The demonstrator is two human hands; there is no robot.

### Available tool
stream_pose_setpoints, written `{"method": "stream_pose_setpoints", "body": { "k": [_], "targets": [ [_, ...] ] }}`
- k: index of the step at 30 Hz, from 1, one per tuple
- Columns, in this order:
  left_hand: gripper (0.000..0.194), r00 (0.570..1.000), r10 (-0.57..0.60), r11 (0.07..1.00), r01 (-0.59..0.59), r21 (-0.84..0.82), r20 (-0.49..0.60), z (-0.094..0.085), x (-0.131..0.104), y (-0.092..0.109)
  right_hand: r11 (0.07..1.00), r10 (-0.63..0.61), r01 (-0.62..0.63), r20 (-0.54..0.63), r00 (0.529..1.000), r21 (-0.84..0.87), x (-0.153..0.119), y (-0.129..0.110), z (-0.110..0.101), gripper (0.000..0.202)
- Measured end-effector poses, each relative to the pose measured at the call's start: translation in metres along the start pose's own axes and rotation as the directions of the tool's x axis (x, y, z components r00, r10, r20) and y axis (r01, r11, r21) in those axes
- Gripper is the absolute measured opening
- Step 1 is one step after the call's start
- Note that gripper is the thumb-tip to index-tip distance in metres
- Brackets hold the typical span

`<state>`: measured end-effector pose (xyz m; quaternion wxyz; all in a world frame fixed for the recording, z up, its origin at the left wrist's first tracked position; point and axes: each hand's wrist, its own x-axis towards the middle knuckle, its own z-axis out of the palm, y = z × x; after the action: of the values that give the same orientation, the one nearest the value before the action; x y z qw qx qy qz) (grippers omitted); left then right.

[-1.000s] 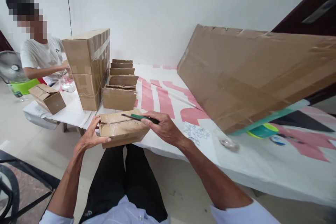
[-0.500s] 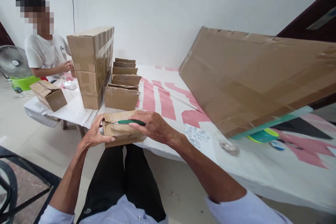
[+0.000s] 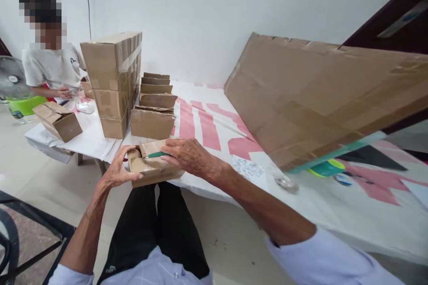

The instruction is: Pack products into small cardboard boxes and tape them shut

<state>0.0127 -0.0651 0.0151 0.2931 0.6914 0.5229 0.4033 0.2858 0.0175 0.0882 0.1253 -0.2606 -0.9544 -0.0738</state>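
A small cardboard box (image 3: 158, 171) rests at the table's front edge, just above my lap. My left hand (image 3: 117, 167) grips its left end, thumb on the near side and fingers at the far corner. In my right hand (image 3: 187, 156) is a green-handled box cutter (image 3: 157, 154), held over the top of the box with its tip at the seam. The top is parted at the left end, where a dark gap shows beside a flap. Part of the cutter's handle is hidden under my right fingers.
Taped boxes (image 3: 107, 67) are stacked behind, beside a row of open boxes (image 3: 152, 124). Another box (image 3: 58, 120) stands at left, near a co-worker (image 3: 50, 71). A large cardboard sheet (image 3: 317, 102) leans at right, near a tape roll (image 3: 286, 183). A black metal frame (image 3: 40, 218) is at lower left.
The cutter has moved left and tilted down, and the box top at the left end has parted. My left hand still holds the box. The co-worker's hands have moved lower and left.
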Motion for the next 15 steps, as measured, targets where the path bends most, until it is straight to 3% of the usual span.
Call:
{"method": "stream_pose_setpoints", "body": {
  "k": [4,8,11,15],
  "targets": [
    [0.08,1.0,0.014,1.0,-0.014,0.016,0.011,-0.007,-0.002,-0.004,0.985,0.162,-0.16,0.025,0.986,-0.071,-0.032,0.042,-0.01,0.026],
    [0.082,0.999,0.026,0.999,-0.027,0.045,0.028,-0.011,-0.001,-0.003,0.952,0.265,-0.235,-0.142,0.954,0.199,-0.064,0.081,-0.008,0.028],
    [0.087,0.999,0.028,0.999,-0.029,0.041,0.03,-0.012,0.0,-0.001,0.812,0.452,-0.319,-0.179,0.874,0.489,-0.083,0.095,0.024,0.034],
    [0.09,0.998,0.035,0.999,-0.037,0.032,0.057,-0.013,0.0,-0.001,0.628,0.679,-0.451,-0.163,0.716,0.634,-0.106,0.1,0.099,0.046]
  ]
}}
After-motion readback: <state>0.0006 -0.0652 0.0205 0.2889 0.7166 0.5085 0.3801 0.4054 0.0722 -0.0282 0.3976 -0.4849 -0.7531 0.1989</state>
